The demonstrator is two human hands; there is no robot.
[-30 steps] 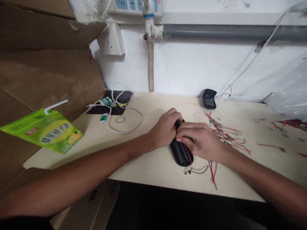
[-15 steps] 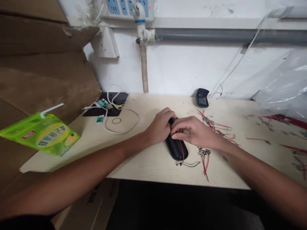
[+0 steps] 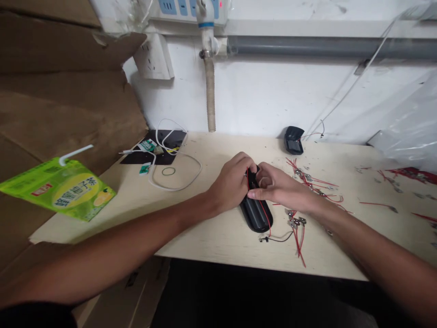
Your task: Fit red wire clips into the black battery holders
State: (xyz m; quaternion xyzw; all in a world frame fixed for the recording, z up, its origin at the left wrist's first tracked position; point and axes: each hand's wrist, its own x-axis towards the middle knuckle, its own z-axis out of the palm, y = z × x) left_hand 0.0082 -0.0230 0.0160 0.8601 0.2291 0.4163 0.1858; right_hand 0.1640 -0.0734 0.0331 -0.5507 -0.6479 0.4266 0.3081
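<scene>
A long black plastic case [image 3: 257, 216] lies on the pale table, its far end between my two hands. My left hand [image 3: 235, 182] is closed round the case's far left side. From the right, my right hand [image 3: 273, 184] bends its fingers over the same end, thumb against the case's right side. A red wire [image 3: 265, 213] runs from under the fingers along the case to a small connector [image 3: 264, 239] with a black wire, on the table just below. Whether my right fingers pinch anything small is hidden.
Metal parts with red wires [image 3: 296, 222] lie to the right, more farther right. A second black case [image 3: 293, 140] stands open by the wall. At left are a white cable [image 3: 194, 159], a green drink pack [image 3: 75, 191] and cardboard [image 3: 64, 105].
My right hand has shifted slightly off the case's top, so more of its dark inside and the red wire beside my left fingers show. The whole view has moved a little.
</scene>
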